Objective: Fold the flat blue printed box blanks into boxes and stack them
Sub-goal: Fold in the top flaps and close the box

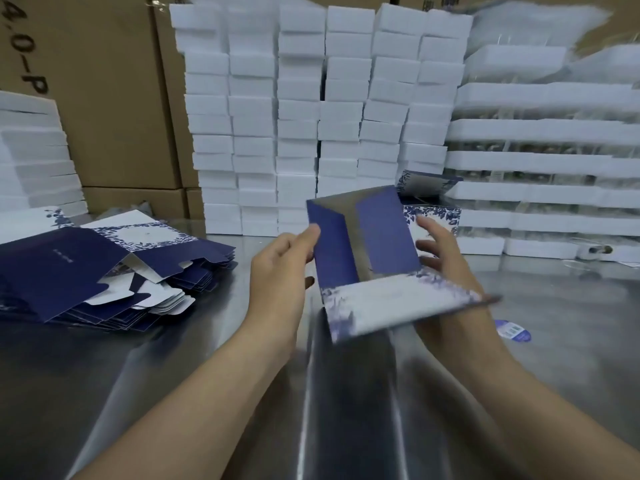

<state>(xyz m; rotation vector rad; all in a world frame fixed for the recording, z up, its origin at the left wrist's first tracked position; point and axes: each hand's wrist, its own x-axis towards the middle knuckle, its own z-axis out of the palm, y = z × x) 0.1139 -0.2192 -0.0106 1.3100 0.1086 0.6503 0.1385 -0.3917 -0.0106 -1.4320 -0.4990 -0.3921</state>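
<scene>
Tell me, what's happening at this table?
A person is folding a blue printed box blank by hand above a metal table. The left hand pinches its left panel, while the right hand steadies the right side with fingers spread. The blank is partly opened, not yet a closed box. A pile of flat blanks lies to the left, and a folded blue box stands just behind the right hand, before stacks of white boxes.

We get bright, cool, even light, no hard shadows. Steel table (138, 375) gives us soft glare streaks and smeared dark reflections down centre. Motion blur on lower flap of half-folded box (398, 303). White stacks (298, 109) washed out, smeared top right. We see straight lines bowing toward edges, wide-angle lens.
</scene>
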